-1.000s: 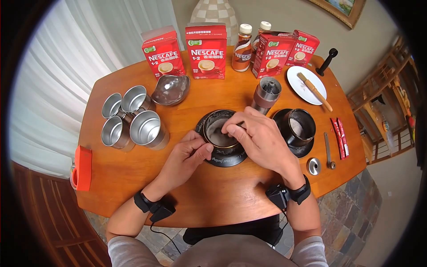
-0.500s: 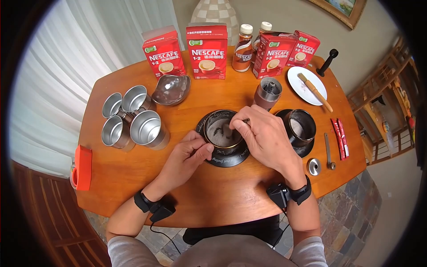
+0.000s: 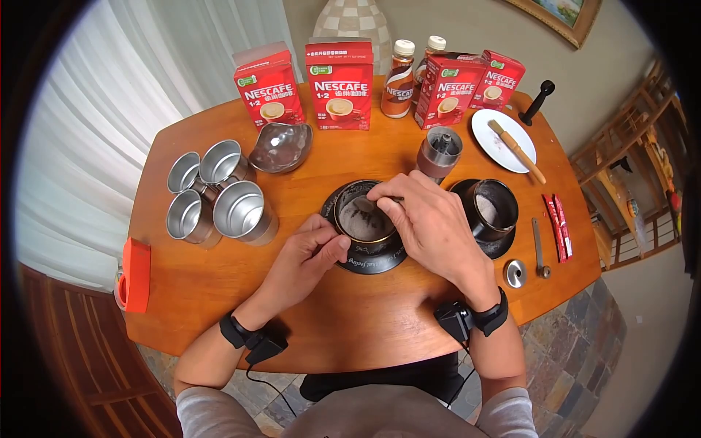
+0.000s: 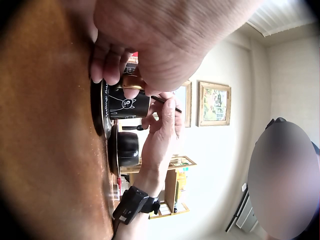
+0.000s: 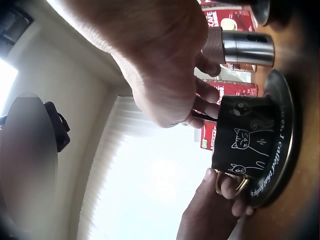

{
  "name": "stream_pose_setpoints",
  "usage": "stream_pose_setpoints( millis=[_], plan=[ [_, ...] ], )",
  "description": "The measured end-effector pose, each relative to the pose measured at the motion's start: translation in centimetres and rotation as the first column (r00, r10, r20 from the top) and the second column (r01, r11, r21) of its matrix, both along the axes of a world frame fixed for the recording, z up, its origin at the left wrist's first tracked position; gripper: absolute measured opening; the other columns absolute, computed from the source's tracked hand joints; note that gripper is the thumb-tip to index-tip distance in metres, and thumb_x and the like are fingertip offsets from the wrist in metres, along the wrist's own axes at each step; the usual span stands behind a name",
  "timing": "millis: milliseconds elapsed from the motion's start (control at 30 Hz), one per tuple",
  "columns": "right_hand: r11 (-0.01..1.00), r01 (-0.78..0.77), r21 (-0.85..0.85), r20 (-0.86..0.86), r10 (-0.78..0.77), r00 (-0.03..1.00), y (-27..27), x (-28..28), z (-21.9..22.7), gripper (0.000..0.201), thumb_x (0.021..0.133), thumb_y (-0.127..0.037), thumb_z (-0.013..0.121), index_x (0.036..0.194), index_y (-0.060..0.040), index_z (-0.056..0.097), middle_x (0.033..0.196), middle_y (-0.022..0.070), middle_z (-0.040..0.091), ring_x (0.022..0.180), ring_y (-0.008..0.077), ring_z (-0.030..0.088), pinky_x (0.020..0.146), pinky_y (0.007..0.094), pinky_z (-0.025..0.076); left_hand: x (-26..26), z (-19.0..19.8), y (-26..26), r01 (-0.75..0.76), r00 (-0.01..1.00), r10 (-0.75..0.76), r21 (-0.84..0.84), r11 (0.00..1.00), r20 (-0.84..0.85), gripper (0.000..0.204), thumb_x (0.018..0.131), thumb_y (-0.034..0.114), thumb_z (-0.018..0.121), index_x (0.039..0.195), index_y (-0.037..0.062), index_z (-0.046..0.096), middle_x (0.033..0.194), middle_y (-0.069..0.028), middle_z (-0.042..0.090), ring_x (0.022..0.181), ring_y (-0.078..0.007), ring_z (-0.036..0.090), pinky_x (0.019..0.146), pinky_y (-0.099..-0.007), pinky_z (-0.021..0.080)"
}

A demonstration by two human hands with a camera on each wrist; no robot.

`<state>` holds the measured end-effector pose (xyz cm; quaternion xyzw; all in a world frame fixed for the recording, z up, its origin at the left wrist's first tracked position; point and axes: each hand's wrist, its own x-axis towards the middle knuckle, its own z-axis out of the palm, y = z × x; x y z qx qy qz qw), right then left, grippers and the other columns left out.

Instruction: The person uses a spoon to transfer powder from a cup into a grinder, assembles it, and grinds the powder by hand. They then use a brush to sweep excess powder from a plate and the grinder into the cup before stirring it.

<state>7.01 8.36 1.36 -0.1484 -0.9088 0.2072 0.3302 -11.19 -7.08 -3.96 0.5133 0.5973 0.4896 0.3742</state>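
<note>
A black cup [image 5: 250,132] with white cat drawings stands on a black saucer [image 3: 374,264] before the person. My left hand [image 3: 303,255] grips the cup's gold handle [image 5: 241,187], thumb on top near the rim. Over the cup's far right side, my right hand [image 3: 434,223] pinches a thin dark-handled spoon [image 4: 174,108]. The spoon's end dips inside the cup, among whitish powder [image 3: 355,225] with dark streaks. Fingers hide part of the spoon's handle. Just right of that hand is a second black cup [image 3: 504,226], also holding pale powder.
Behind the hands stand a metal coffee grinder [image 3: 439,153] and red Nescafe boxes [image 3: 339,84]. Several steel cups [image 3: 244,212] and a glass dish [image 3: 281,148] are at left. To the right lie a brush on a white plate [image 3: 485,139], red sachets [image 3: 558,228] and a measuring spoon [image 3: 539,248].
My right hand shifts slightly over the cup, and the spoon moves about in the powder, now toward the far side. My left hand stays on the handle.
</note>
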Motion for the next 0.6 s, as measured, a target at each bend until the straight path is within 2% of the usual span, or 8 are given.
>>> stream_pose_setpoints(
  millis=[233, 333, 433, 600],
  plan=[
    [0.994, -0.105, 0.021, 0.054, 0.104, 0.993, 0.1, 0.5, 0.2, 0.008, 0.099, -0.010, 0.067, 0.106, -0.0074, 0.070, 0.092, 0.0093, 0.064, 0.087, 0.0323, 0.061, 0.071, 0.0423, 0.051, 0.1, 0.2, 0.0, -0.005, 1.000, 0.005, -0.001, 1.000, 0.017, 0.032, 0.111, 0.023, 0.060, 0.087, 0.0025, 0.066, 0.098, -0.0009, 0.048, 0.080, -0.0086, 0.052, 0.074, -0.0249, 0.044],
    [0.994, -0.109, 0.013, 0.053, 0.108, 0.993, 0.1, 0.5, 0.3, 0.007, 0.099, -0.009, 0.067, 0.105, -0.0076, 0.069, 0.093, 0.0087, 0.063, 0.087, 0.0320, 0.060, 0.071, 0.0420, 0.051, 0.2, 0.2, 0.0, -0.006, 1.000, 0.006, -0.003, 1.000, 0.016, 0.033, 0.111, 0.023, 0.060, 0.087, 0.0022, 0.066, 0.099, -0.0011, 0.048, 0.080, -0.0086, 0.052, 0.074, -0.0249, 0.044],
    [0.998, -0.056, 0.031, 0.123, 0.052, 0.991, -0.2, 0.6, 0.9, 0.004, 0.097, -0.008, 0.065, 0.099, -0.0062, 0.068, 0.095, 0.0074, 0.065, 0.093, 0.0307, 0.062, 0.073, 0.0448, 0.053, 0.2, 0.3, 0.0, -0.005, 1.000, 0.005, -0.005, 1.000, 0.014, 0.033, 0.111, 0.024, 0.059, 0.087, 0.0020, 0.066, 0.099, -0.0012, 0.048, 0.080, -0.0087, 0.053, 0.074, -0.0249, 0.044],
    [0.997, -0.057, 0.059, 0.109, 0.050, 0.993, -0.1, 0.9, 1.1, 0.004, 0.097, -0.008, 0.065, 0.099, -0.0057, 0.067, 0.093, 0.0086, 0.065, 0.090, 0.0316, 0.062, 0.072, 0.0451, 0.053, 0.2, 0.2, 0.1, -0.007, 1.000, 0.007, -0.008, 1.000, 0.023, 0.033, 0.111, 0.024, 0.059, 0.087, 0.0018, 0.066, 0.099, -0.0012, 0.048, 0.080, -0.0086, 0.053, 0.074, -0.0248, 0.044]
  ],
)
